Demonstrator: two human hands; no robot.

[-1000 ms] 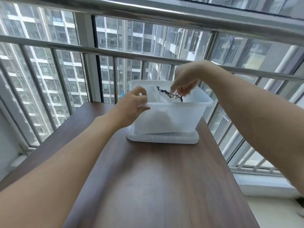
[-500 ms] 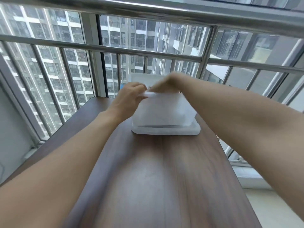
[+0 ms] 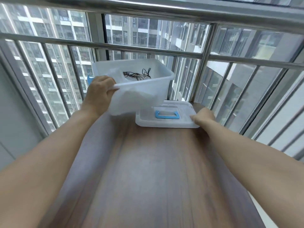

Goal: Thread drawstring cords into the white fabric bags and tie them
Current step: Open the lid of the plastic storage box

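My left hand (image 3: pixel 99 92) grips the near-left rim of a translucent white plastic bin (image 3: pixel 158 89) and holds it lifted and tilted above the table. Inside the bin lie dark drawstring cords (image 3: pixel 138 74) on top of white fabric bags (image 3: pixel 139 97), which show dimly through the wall. My right hand (image 3: pixel 203 116) rests at the right edge of the bin's white lid (image 3: pixel 148 120), which lies flat on the table with its blue handle (image 3: pixel 167 114) up. Whether those fingers curl round the lid's edge is hidden.
The brown wooden table (image 3: pixel 148 178) runs from me to a metal window railing (image 3: pixel 148 50) just behind the bin. A drop to the floor lies along the table's right edge. A blue clip (image 3: pixel 89 79) shows at the bin's left side.
The bin has been lifted off its lid and swung up and left by my left hand. My right hand left the cords in the bin and came down to the lid's right edge.
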